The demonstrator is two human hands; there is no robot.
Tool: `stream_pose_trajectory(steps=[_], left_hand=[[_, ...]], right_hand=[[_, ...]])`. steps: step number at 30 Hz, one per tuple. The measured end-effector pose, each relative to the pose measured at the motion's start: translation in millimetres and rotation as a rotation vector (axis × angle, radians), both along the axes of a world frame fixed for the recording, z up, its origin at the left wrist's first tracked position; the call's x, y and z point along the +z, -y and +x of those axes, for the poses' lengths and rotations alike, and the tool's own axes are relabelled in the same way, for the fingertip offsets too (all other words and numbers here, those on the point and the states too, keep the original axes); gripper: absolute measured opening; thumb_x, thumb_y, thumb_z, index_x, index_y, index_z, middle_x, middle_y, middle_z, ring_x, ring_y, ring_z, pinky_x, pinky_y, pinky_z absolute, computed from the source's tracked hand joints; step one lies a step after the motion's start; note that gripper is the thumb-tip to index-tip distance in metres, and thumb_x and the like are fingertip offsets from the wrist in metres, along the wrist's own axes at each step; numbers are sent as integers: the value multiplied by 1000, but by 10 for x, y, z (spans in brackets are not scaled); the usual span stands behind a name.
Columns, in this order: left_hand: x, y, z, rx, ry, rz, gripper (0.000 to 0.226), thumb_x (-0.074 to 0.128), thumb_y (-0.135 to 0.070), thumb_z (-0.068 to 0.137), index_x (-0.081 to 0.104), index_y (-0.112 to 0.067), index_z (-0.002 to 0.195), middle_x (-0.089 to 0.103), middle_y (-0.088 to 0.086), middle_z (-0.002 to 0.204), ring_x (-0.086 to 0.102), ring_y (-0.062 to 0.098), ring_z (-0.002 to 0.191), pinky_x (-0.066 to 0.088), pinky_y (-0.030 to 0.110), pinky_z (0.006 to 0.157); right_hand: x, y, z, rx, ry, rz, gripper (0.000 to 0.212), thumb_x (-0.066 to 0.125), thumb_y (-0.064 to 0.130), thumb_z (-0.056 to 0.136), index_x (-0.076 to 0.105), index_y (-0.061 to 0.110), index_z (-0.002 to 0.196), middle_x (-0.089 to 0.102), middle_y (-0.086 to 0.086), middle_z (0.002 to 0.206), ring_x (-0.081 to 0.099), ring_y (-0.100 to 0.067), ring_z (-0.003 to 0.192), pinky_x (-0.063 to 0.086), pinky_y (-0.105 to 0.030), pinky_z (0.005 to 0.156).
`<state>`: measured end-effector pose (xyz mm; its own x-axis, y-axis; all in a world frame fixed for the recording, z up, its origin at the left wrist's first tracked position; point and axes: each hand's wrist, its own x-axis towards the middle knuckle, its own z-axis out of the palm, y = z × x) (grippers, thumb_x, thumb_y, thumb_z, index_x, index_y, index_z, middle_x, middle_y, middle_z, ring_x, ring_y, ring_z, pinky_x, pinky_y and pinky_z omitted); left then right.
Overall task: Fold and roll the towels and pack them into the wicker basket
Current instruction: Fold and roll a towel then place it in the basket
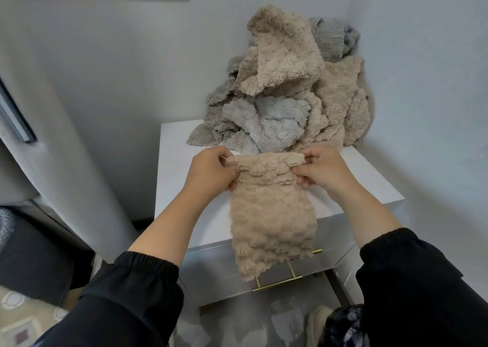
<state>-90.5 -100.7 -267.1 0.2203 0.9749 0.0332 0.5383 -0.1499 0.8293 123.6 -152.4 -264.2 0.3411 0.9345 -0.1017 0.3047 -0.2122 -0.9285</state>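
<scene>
A beige fluffy towel (pixel 272 214), folded into a narrow strip, lies on the white cabinet top (pixel 179 167) and hangs over its front edge. Its far end is curled over into the start of a roll. My left hand (pixel 211 172) pinches the left end of that rolled edge. My right hand (pixel 322 169) pinches the right end. Behind them a heap of loose beige and grey towels (pixel 285 90) fills the corner. No wicker basket is in view.
Walls close in the cabinet at the back and right. A brass drawer handle (pixel 277 283) sticks out below the hanging towel. A dark object (pixel 31 254) stands on the floor at the left, and a shoe (pixel 317 320) shows at the bottom.
</scene>
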Motion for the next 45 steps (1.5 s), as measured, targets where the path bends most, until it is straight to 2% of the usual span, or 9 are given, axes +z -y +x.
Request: stream_pose_trajectory(steps=[3,6,12,18,24,33,40,43,45], left_hand=[[-11,-45,13,35,102,101,19,67,-1,77,64,-19,81,67,-2,88,70,20,72,57,35,75],[-8,-15,25,23,58,189,17,66,-7,81,62,-23,85,63,-10,89,65,12,72,48,12,62],[-62,65,-28,-52,-81,245,23,66,-6,82,62,-24,96,55,-18,83,54,4,63,44,24,67],[-108,63,-105,-172,-215,350,34,68,-6,78,67,-23,106,62,-8,99,56,12,78,48,32,78],[-5,114,-166,-268,-235,348,23,68,-41,82,69,-26,99,59,-11,95,54,8,83,44,27,76],[10,175,-118,-275,-178,284,27,62,-33,90,74,-14,74,63,-3,80,55,15,73,47,38,73],[-50,196,-70,-324,-266,281,19,80,-25,73,63,-25,66,59,-7,75,52,11,74,48,39,76],[-40,185,-53,-277,-302,284,26,83,-28,69,60,-23,81,54,-4,88,49,14,81,44,30,75],[-30,176,-48,-243,-348,209,43,82,-34,70,56,-22,102,50,-4,99,48,13,86,39,25,75]], right_hand=[[11,-35,-22,-32,-22,129,21,61,-14,82,60,1,97,63,-11,71,63,-6,50,56,-21,54],[-39,-58,-20,-37,51,175,24,61,-12,84,59,12,87,66,-13,84,66,-5,57,58,-24,61],[-102,18,34,9,289,194,33,71,-3,78,60,29,78,67,-10,96,62,-17,73,52,-33,73],[-48,137,72,95,354,171,28,72,-2,76,62,23,81,63,-1,87,53,9,59,40,-8,61],[71,293,102,210,446,56,25,79,22,74,60,29,88,65,-5,106,60,-19,90,44,-21,74],[91,376,94,265,426,58,14,71,23,84,69,12,75,62,3,112,58,-7,100,38,-11,75],[32,360,69,246,462,38,15,75,16,80,68,9,68,58,4,117,46,-1,107,27,-13,82],[-4,342,49,237,483,29,18,78,15,76,63,14,66,59,5,104,51,-5,100,32,-12,73],[-22,326,48,212,488,13,21,79,18,76,58,19,77,59,3,90,56,-11,81,38,-16,64]])
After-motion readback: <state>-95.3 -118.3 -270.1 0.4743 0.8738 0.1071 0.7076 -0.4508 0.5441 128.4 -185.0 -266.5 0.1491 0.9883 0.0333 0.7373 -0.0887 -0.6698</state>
